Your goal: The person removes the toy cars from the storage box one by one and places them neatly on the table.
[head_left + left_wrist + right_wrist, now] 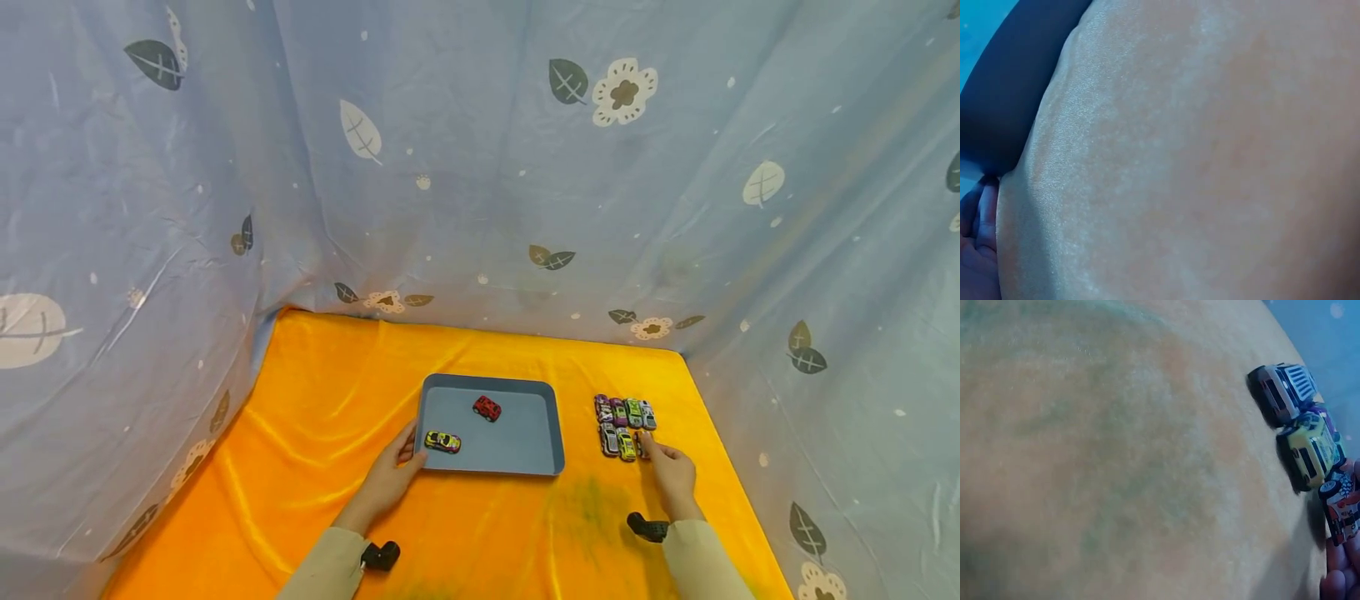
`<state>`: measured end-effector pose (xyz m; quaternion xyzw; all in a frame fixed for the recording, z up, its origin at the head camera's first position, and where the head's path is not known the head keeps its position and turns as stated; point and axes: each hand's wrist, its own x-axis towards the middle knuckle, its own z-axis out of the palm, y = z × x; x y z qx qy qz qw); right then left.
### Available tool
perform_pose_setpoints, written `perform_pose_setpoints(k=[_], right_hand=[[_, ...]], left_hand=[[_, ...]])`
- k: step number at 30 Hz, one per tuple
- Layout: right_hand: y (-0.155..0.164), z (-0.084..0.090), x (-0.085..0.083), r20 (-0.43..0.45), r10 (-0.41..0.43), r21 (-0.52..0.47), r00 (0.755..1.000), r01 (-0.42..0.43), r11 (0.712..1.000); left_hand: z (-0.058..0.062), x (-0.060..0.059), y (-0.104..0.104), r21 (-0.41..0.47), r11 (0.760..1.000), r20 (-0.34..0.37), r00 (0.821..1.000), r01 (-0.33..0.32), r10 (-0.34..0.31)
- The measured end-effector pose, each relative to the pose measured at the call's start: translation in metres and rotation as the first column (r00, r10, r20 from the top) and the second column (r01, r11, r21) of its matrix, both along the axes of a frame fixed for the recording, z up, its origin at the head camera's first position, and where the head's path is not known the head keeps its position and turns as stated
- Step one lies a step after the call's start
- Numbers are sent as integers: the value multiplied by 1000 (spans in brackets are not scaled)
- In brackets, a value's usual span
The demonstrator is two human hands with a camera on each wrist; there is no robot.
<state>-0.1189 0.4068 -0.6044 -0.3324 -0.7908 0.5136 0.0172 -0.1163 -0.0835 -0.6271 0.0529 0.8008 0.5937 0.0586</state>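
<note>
A grey-blue tray (540, 433) lies in the middle of the orange cloth. In it are a red toy car (487, 407) and a yellow toy car (442, 441). My left hand (392, 473) holds the tray's near left corner, thumb along the rim. In the left wrist view only the tray's dark edge (1010, 94) and fingertips (975, 250) show. My right hand (670, 471) pinches an orange-and-white toy car (1341, 509) at the near right end of a cluster of several toy cars (624, 423). Beside it stand a yellow-green car (1311, 450) and a grey car (1282, 390).
Orange cloth (337, 400) covers the table, with a dark greenish stain (592, 500) in front of the tray. A pale blue sheet with leaf and flower prints (480, 167) hangs close around the back and both sides. Wrist camera mounts (381, 555) sit on both sleeves.
</note>
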Motion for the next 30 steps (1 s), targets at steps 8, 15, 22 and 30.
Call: perform_pose_setpoints(k=[8,15,22,30], right_hand=[[-4,-1,-1,-13,11,38,1000,-11,999],[-5,-2,-3,4,9,58,1000,-10,998],[-6,-1,-2,27,16,94,999,-18,995],[-7,-4,-1,16,10,103,1000,-12,995]], left_hand=[[2,0,1,3,1000,30,999,-10,10],[11,3,2,13,1000,32,999,-19,19],[1,0,1,-13,1000,6,1000,-18,19],[-1,0,1,-5,1000,-9,1000,-19,19]])
